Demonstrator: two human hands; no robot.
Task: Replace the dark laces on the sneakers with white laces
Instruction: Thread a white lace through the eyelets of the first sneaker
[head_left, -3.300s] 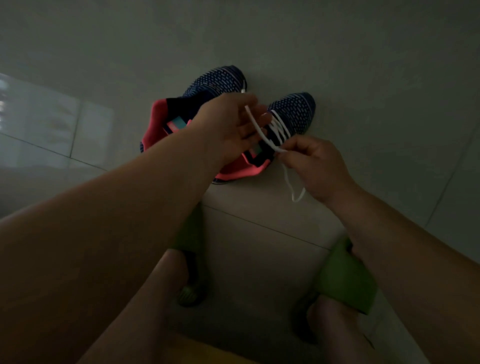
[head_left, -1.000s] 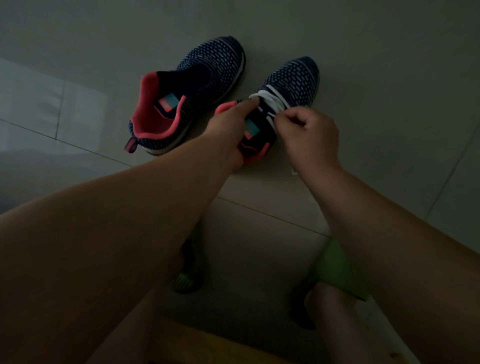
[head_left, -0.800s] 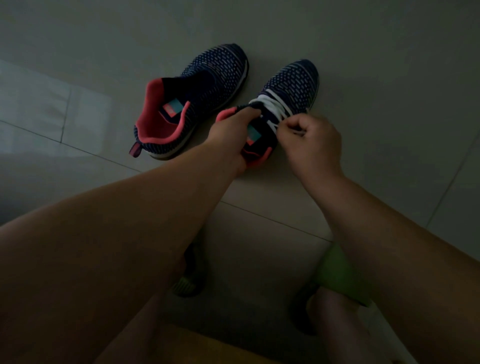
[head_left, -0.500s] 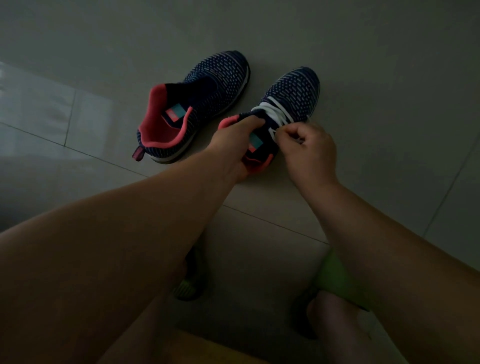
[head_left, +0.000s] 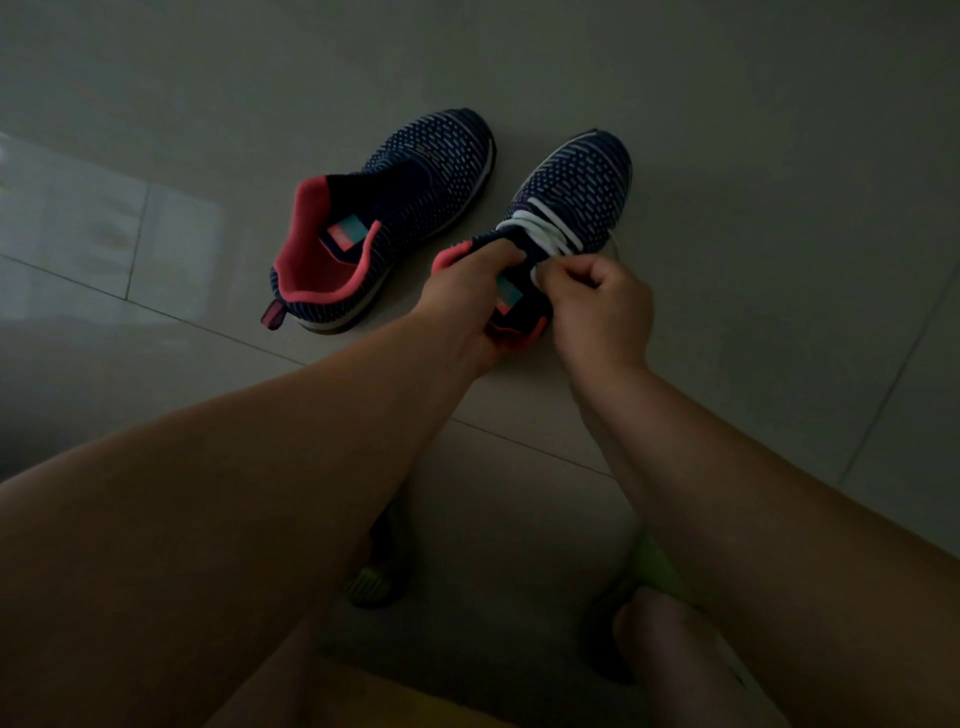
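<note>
Nearest the camera, bare knees and two feet in lime-green slippers (head_left: 655, 570) on the pale tiled floor (head_left: 779, 260), dim light throughout. Beyond them, both forearms reaching out over the tiles. Left hand (head_left: 470, 296) curled around the coral-lined collar and tongue of the right-side navy knit sneaker (head_left: 574, 192), gripping it in place. Right hand (head_left: 597, 306) just beside, fingers bunched in a pinch at the top of the flat white lace (head_left: 545, 231), close against the left fingertips. Lace crossing in a few rows over the upper of that shoe; a thin pale end showing at its right edge. Farther left, slightly apart, the second navy knit sneaker with coral lining (head_left: 384, 223) sitting flat on the floor, opening wide toward the camera, teal label visible inside, no lace visible on it.
</note>
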